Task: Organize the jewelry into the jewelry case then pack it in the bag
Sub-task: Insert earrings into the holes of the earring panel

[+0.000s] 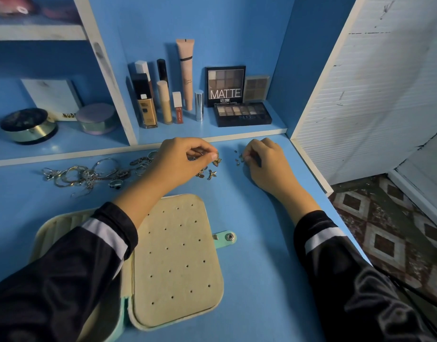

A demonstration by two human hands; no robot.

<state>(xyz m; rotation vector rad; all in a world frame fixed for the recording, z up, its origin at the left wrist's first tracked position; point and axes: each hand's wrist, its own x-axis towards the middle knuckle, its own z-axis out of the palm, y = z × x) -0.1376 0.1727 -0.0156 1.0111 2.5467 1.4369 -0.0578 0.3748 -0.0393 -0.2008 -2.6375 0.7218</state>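
jewelry case (178, 262): open, beige perforated panel up | silver jewelry (89, 175): tangled pile behind | gold charms (211, 174): loose

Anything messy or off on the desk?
The chains and rings lie in a tangled heap left of the left hand, which pinches an earring; tiny studs are scattered loose by the right hand. The case panel holds nothing yet.
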